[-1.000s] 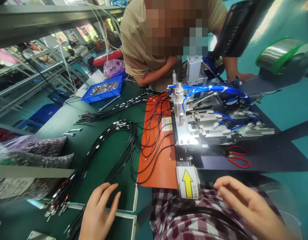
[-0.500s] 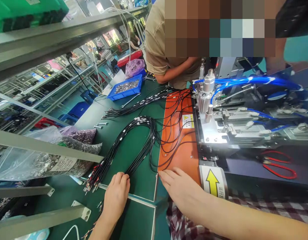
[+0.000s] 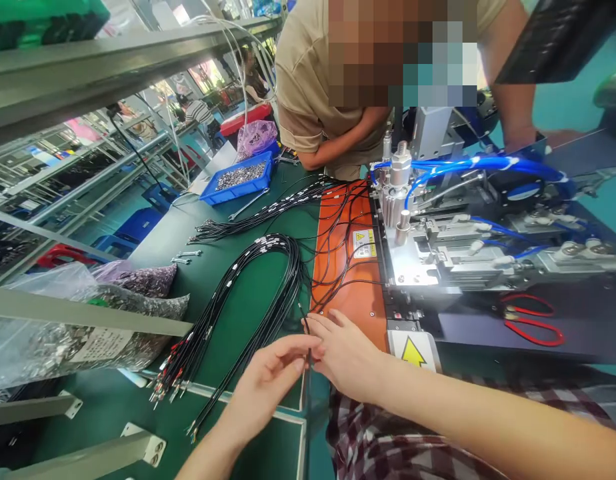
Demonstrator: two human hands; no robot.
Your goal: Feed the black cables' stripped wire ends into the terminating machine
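Note:
Where the green bench meets the orange plate, my two hands come together at a thin black cable (image 3: 305, 315). My left hand (image 3: 268, 377) pinches it between thumb and fingers. From the other side, my right hand (image 3: 345, 357) has its curled fingers against the same cable, its fingertips partly hidden. Beyond them a bundle of black cables (image 3: 233, 270) with white tags lies bent in a U on the green mat. Red, white and bare wire ends show at its near left end. A second black cable bundle (image 3: 268, 212) stretches out farther back.
A metal machine (image 3: 403, 227) with blue air hoses stands right of the orange plate (image 3: 333, 267). Red-handled pliers (image 3: 535, 327) lie before it. A blue tray (image 3: 238, 180) of small metal parts, wrenches (image 3: 188, 255) and plastic bags (image 3: 133, 327) sit left. A co-worker (image 3: 308, 87) leans in opposite.
My left hand has left the cable bundle's near end and moved right to meet my right hand. Both are now at one cable. The view has shifted slightly.

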